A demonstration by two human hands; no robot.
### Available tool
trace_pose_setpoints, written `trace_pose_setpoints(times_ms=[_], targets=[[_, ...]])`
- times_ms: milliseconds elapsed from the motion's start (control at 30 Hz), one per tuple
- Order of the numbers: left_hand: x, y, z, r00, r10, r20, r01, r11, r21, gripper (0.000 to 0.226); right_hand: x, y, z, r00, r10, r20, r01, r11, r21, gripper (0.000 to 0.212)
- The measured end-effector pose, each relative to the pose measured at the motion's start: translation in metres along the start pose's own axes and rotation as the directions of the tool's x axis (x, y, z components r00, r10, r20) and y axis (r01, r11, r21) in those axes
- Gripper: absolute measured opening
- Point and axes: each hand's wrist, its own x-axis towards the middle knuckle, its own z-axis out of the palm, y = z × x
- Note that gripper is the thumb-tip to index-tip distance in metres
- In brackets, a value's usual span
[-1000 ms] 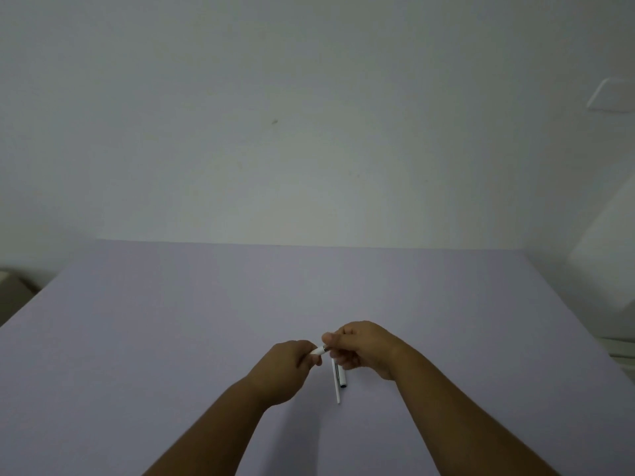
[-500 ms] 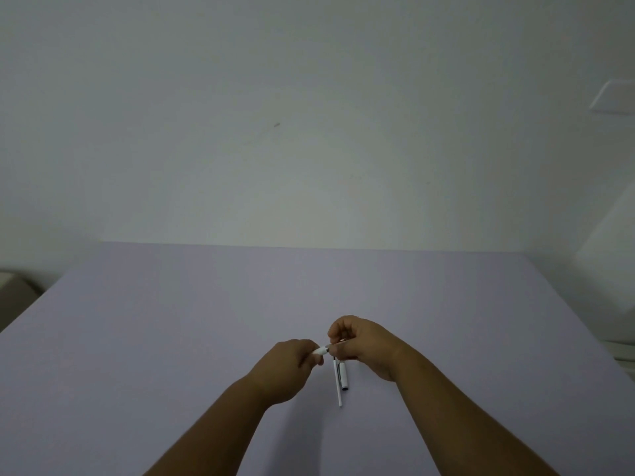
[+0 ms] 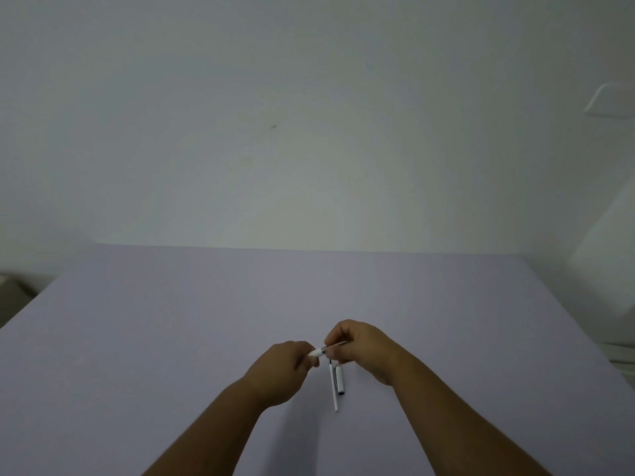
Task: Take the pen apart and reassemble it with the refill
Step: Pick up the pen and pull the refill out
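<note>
Both hands hold a white pen (image 3: 319, 352) just above the lilac table (image 3: 171, 321). My left hand (image 3: 285, 369) is closed around the pen's white barrel, of which only a short end shows. My right hand (image 3: 360, 348) pinches the pen's tip section between fingertips; a thin grey part shows there. Below the hands, a thin white refill (image 3: 334, 389) lies on the table, pointing towards me. A white pen cap (image 3: 339, 380) with a dark end lies right beside the refill, touching or nearly touching it.
A plain white wall (image 3: 309, 132) rises behind the table's far edge. White furniture (image 3: 611, 269) stands past the right edge, and a dim object (image 3: 13, 297) sits off the left edge.
My right hand has lifted slightly and shifted right, and a little more of the pen shows between the two hands. The refill and cap have not moved on the table.
</note>
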Motion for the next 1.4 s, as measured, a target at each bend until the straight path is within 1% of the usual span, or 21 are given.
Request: trace_pose_setpoints(times_ms=[100,167,267,300,400,433,467,533,600,667,733,800,833,900,967,1033,1100,1133,1267,1333,1400], targets=[[0.0,0.002,-0.001,1.0,0.001,-0.005,-0.001,1.0,-0.003,0.025,-0.003,-0.002,0.001,0.999,0.029,0.033,-0.032,0.996,0.082,0.016],[0.0,0.002,-0.001,1.0,0.002,-0.002,-0.002,1.0,0.004,0.025,-0.003,-0.003,0.001,0.998,0.06,0.018,-0.061,0.996,0.068,0.023],[-0.001,0.003,-0.001,1.0,0.003,0.006,-0.003,1.0,0.011,0.026,-0.003,-0.002,0.002,1.0,0.009,-0.005,-0.009,1.0,0.03,0.004],[-0.001,0.004,-0.001,1.0,0.001,0.007,-0.001,1.0,0.007,0.026,-0.003,-0.001,0.002,1.0,-0.005,-0.002,0.005,0.999,0.037,0.011],[-0.002,0.003,-0.002,1.0,-0.007,0.003,0.007,1.0,-0.004,0.026,-0.006,-0.004,0.001,0.998,0.056,0.016,-0.058,0.993,0.104,0.017],[-0.002,0.002,-0.002,1.0,-0.006,0.002,0.006,1.0,-0.002,0.026,-0.007,-0.005,0.001,0.997,0.073,0.007,-0.074,0.993,0.093,0.021],[-0.002,0.002,-0.002,1.0,-0.005,0.003,0.005,1.0,0.002,0.026,-0.007,-0.004,0.001,0.997,0.072,-0.013,-0.071,0.994,0.079,0.018],[-0.003,0.002,-0.001,1.0,-0.007,0.002,0.007,1.0,0.001,0.026,-0.007,-0.002,0.002,0.999,0.025,-0.024,-0.024,0.998,0.051,0.003],[-0.003,0.003,-0.001,1.0,-0.011,-0.008,0.011,1.0,-0.016,0.025,-0.008,-0.002,0.002,1.0,-0.002,-0.01,0.003,0.998,0.062,0.018],[-0.003,0.003,-0.001,1.0,-0.009,-0.017,0.008,1.0,-0.019,0.026,-0.01,-0.004,0.003,0.999,0.039,0.005,-0.04,0.989,0.139,0.017],[-0.004,0.003,-0.002,1.0,-0.009,-0.018,0.009,1.0,-0.018,0.026,-0.012,-0.005,0.004,0.997,0.074,-0.015,-0.071,0.986,0.148,0.022],[-0.004,0.005,-0.002,1.0,-0.015,-0.015,0.015,0.999,-0.028,0.026,-0.012,-0.003,0.004,0.998,0.038,-0.047,-0.032,0.992,0.125,0.005],[-0.005,0.006,-0.002,1.0,-0.019,-0.015,0.019,0.999,-0.036,0.026,-0.012,-0.002,0.004,0.999,0.007,-0.053,0.0,0.991,0.132,0.007],[-0.006,0.007,-0.002,0.999,-0.027,-0.017,0.026,0.998,-0.049,0.026,-0.012,-0.002,0.005,0.999,-0.01,-0.046,0.018,0.982,0.188,0.017],[-0.006,0.007,-0.002,0.999,-0.031,-0.015,0.03,0.998,-0.056,0.027,-0.015,-0.005,0.005,0.999,0.042,-0.025,-0.033,0.963,0.268,0.015],[-0.007,0.008,-0.002,0.999,-0.031,-0.008,0.03,0.998,-0.061,0.027,-0.015,-0.006,0.005,0.996,0.087,-0.032,-0.075,0.957,0.279,0.019],[-0.007,0.008,-0.002,0.999,-0.032,-0.001,0.032,0.997,-0.071,0.027,-0.015,-0.005,0.005,0.994,0.065,-0.085,-0.036,0.949,0.312,0.006],[-0.007,0.008,-0.002,0.999,-0.038,-0.001,0.038,0.996,-0.084,0.026,-0.015,-0.005,0.004,0.993,0.049,-0.111,-0.006,0.936,0.352,0.004],[-0.007,0.005,-0.002,0.998,-0.063,-0.011,0.06,0.976,-0.211,0.016,-0.015,-0.008,0.0,0.99,0.05,-0.133,0.025,0.859,0.512,0.021],[-0.006,0.004,-0.002,0.998,-0.053,-0.036,0.042,0.968,-0.246,0.009,-0.015,-0.01,0.001,0.986,0.065,-0.154,0.029,0.841,0.54,0.021],[-0.005,0.005,-0.001,0.996,-0.056,-0.07,0.039,0.973,-0.227,0.004,-0.014,-0.01,0.001,0.979,0.072,-0.189,0.044,0.837,0.545,0.017]])
